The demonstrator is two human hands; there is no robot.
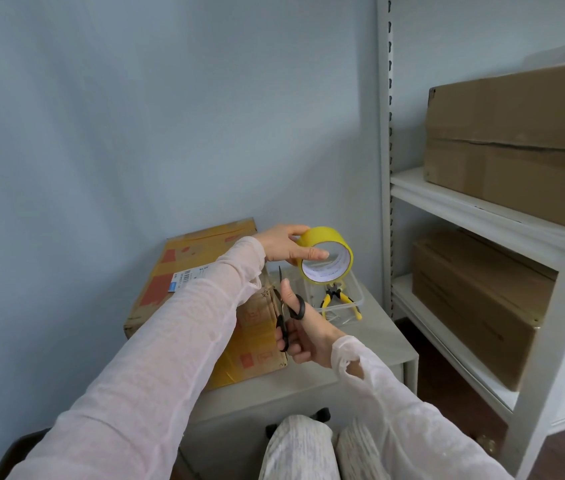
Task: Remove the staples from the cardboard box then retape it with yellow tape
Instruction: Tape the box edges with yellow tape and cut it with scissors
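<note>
Below and to the left of both grips lies the cardboard box point(184, 268), flat on the small table point(360, 344). Its long axis runs away from the person toward the wall.

1. Left hand point(284, 245): thumb and fingers are curled round the yellow tape roll point(322, 235), which is held in the air with its open core facing the camera. The roll sits above the box's right end and just above the other grip.
2. Right hand point(309, 337): thumb and fingers are threaded through the black loops of the scissors point(300, 306). The blades stand nearly upright, with the tip pointing at the roll. This hand is beside the box's right end face and is the nearer of the two to it.
3. Whether a strip runs from roll to box cannot be told.

Box appearance: orange-yellow top with red print and a white barcode label. The end face is worn and brown, with yellow tape low on it.

Right of the scissors, a clear container point(357, 299) holds yellow-handled pliers point(334, 296).

Judgement: taping stage; the next cut falls between the two grips.
</note>
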